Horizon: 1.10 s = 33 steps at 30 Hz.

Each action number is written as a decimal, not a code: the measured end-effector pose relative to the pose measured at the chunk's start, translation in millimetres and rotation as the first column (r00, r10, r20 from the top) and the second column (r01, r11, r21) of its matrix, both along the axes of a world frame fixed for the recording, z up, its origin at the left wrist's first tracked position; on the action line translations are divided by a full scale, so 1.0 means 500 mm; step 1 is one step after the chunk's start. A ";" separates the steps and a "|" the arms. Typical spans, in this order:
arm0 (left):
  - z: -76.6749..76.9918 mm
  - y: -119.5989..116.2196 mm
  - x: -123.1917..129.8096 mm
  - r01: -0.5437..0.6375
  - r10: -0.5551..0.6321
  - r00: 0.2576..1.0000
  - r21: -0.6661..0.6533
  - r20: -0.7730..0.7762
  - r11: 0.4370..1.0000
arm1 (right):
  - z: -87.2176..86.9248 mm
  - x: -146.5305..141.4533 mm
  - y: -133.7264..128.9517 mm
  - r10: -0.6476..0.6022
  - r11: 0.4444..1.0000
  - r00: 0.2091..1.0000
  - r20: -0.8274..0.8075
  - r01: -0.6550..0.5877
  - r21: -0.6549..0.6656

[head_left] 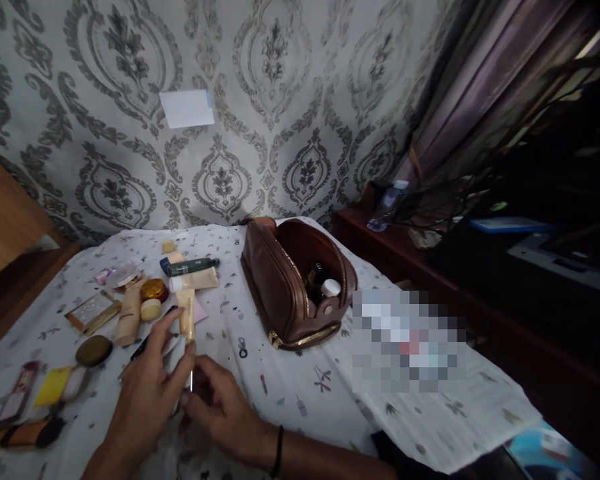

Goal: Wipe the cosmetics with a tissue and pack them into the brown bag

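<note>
My left hand point(150, 380) is closed around a small whitish item point(176, 355) whose kind is partly hidden by the fingers. My right hand point(225, 407), with a dark band at its wrist, has curled fingers pinched at the item's lower end. Just past my left fingertips is a beige squeeze tube point(186, 310); whether the fingers touch it I cannot tell. To the right, a brown cosmetic bag point(265, 280) stands unzipped, with a white-capped container point(331, 288) and a dark bottle point(315, 275) inside.
Cosmetics lie left of the bag: a dark green tube point(193, 267), a beige bottle point(129, 313), an amber jar point(154, 290), a palette point(93, 311) and a yellow item point(53, 387). A plastic bottle point(387, 205) stands on the dark red furniture. A blurred patch covers something at right.
</note>
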<state>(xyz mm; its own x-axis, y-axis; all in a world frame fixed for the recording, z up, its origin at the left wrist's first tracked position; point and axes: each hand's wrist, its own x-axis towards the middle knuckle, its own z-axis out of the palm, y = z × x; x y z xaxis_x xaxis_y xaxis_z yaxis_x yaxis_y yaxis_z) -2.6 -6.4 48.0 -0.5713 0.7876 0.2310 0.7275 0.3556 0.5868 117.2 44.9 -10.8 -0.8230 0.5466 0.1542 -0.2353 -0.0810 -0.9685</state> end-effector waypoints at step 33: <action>0.032 -0.032 -0.100 -0.371 0.259 0.900 0.307 0.350 0.876 | -0.007 -0.005 0.041 -0.006 0.932 0.999 -0.042 -0.010 -0.363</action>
